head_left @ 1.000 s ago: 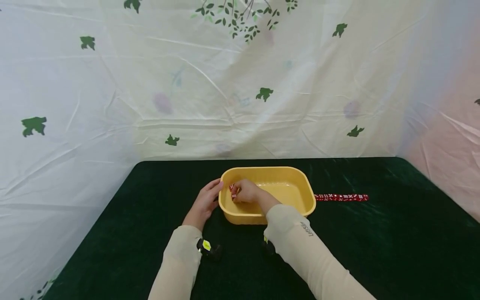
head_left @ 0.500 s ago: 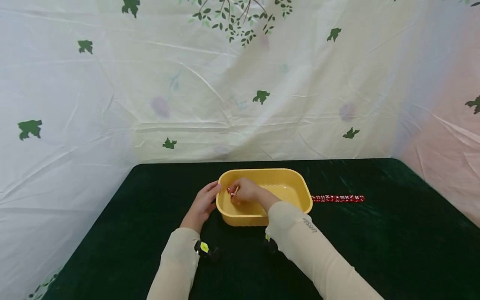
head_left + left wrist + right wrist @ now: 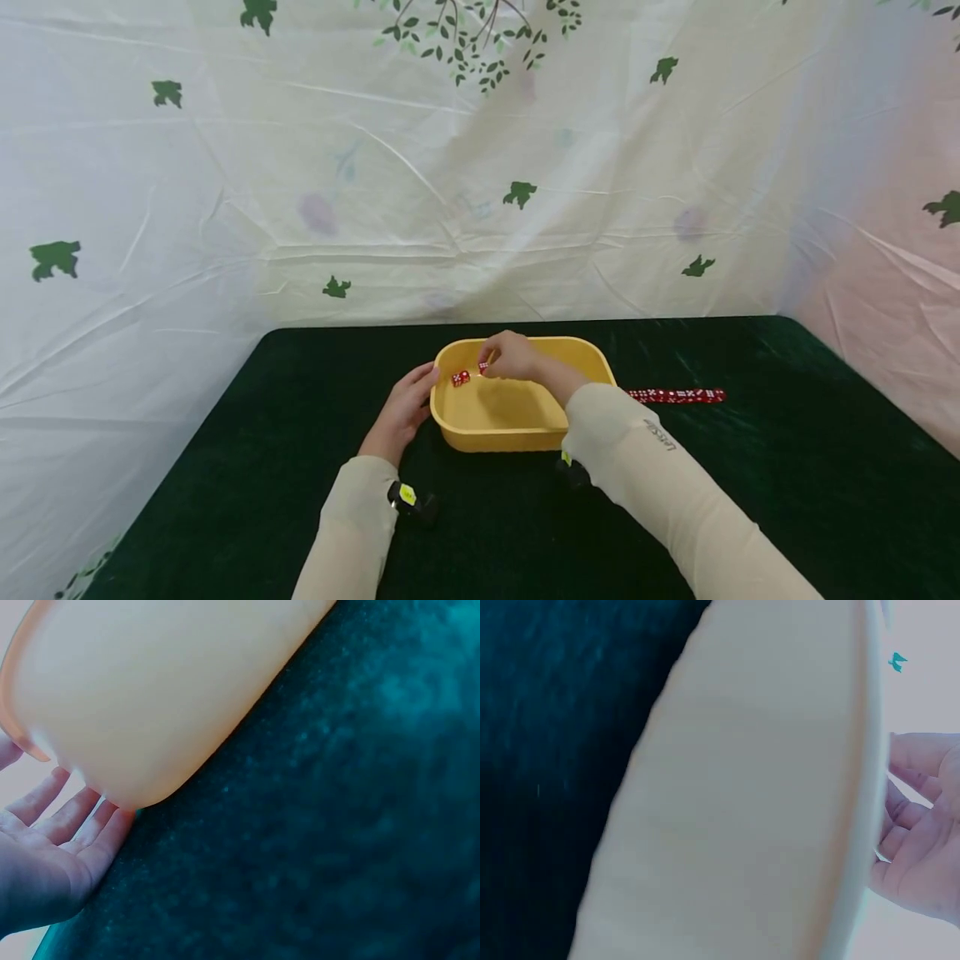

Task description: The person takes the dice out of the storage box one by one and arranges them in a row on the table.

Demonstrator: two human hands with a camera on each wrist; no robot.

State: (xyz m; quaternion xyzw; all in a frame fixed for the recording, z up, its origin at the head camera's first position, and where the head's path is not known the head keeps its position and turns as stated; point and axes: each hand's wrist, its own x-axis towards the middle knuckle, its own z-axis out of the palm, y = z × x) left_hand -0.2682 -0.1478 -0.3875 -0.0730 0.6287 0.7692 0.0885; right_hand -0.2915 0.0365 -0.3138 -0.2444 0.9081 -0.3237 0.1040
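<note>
A yellow plastic basin (image 3: 498,442) sits on the dark green cloth. At its left end, my left hand (image 3: 405,408) rests with fairly straight fingers against the outer wall; the left wrist view shows those fingertips touching the basin (image 3: 150,697). Inside the basin, my right hand (image 3: 513,357) pinches a red die with white pips (image 3: 483,367) near the far wall. To the left of it, red dice (image 3: 461,378) lie together on the basin floor. In the right wrist view, the basin's wall (image 3: 735,787) hides the right hand's fingertips (image 3: 915,817) and the die.
A straight row of several red dice (image 3: 678,396) lies on the cloth just right of the basin. Behind the table (image 3: 345,342) hangs a pale curtain (image 3: 420,275) with green leaf prints.
My right hand has moved away from the dice at the basin's left end, rightward and toward the far wall, with a die in its fingers. The left hand stays at the basin's side.
</note>
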